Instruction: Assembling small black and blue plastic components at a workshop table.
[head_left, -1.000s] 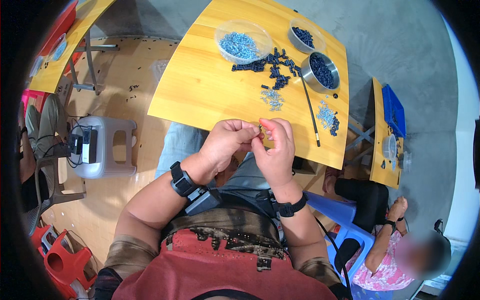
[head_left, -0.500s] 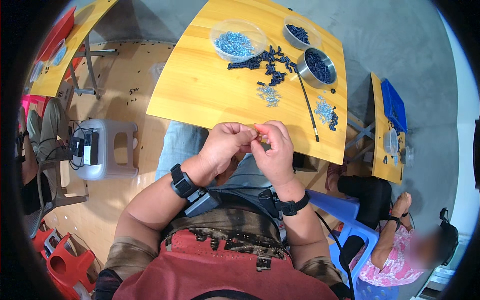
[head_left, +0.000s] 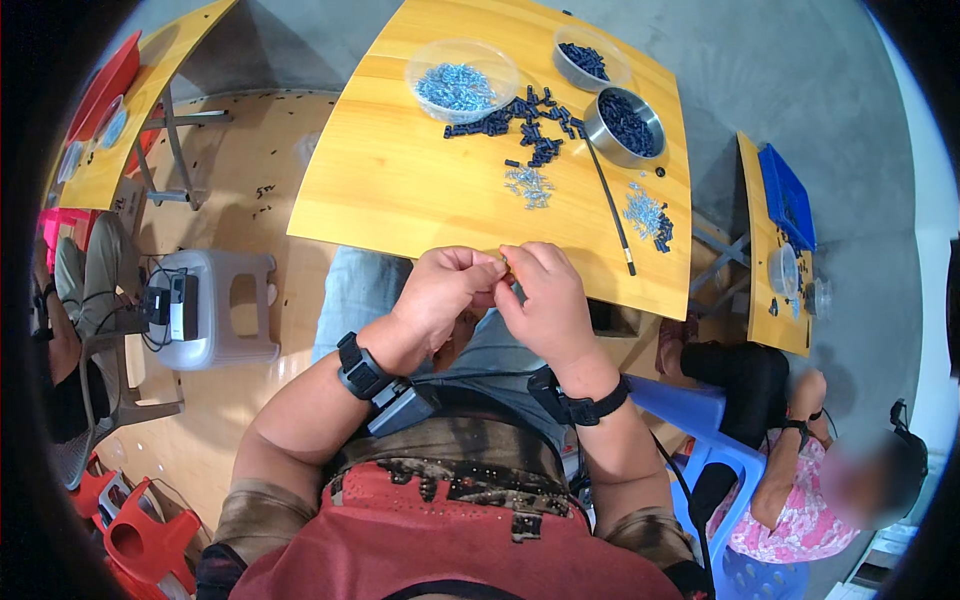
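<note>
Just past the near edge of the yellow wooden table (head_left: 370, 170), my left hand (head_left: 440, 296) and my right hand (head_left: 545, 302) meet fingertip to fingertip. Both are closed in a pinch around something tiny that the fingers hide. Ahead of them lies a small heap of silvery metal pieces (head_left: 528, 187). Beyond it, short black cylindrical parts (head_left: 535, 148) are scattered. A clear plastic bowl (head_left: 418, 62) holds many shiny silvery-blue pieces. To its right, a steel bowl (head_left: 656, 128) and another clear bowl (head_left: 618, 68) contain black parts.
A thin black rod (head_left: 610, 205) lies across the table's right side, beside a mixed pile of silvery and black pieces (head_left: 648, 215). Right of me, a person (head_left: 790, 490) sits near a second table with a blue tray (head_left: 786, 198). A grey stool (head_left: 215, 310) stands left.
My view has shifted slightly, so the table appears a little further left. Both hands stay pinched together, with the right fingers a little differently bent.
</note>
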